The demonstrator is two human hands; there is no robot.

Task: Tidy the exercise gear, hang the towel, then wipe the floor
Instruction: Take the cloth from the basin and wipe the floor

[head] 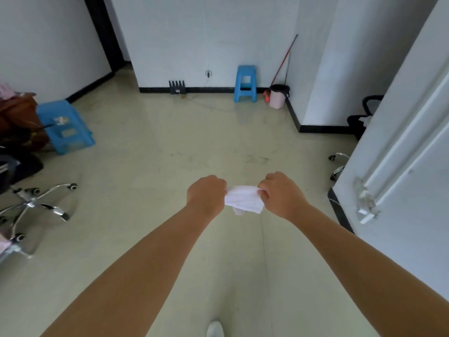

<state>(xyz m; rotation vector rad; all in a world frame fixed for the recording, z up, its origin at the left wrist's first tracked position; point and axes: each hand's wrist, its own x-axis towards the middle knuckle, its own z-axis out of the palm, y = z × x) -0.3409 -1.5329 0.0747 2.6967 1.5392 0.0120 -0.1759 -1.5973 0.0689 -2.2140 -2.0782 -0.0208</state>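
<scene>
The room is evenly and softly lit, bright but slightly cool and bluish on the white walls (pixel 182 32). The pale floor (pixel 158 147) carries a dull sheen and faint reflections near the far blue stool (pixel 245 83), with no hard glare. Shadows are weak and diffuse; a soft one lies under the chair base (pixel 36 205) at left. The wide-angle lens bends straight lines strongly toward the edges: the door (pixel 408 142) at right leans and curves, and the forearms stretch large at the bottom. The whole picture is a little soft, with smeared detail in the left corner clutter.
</scene>
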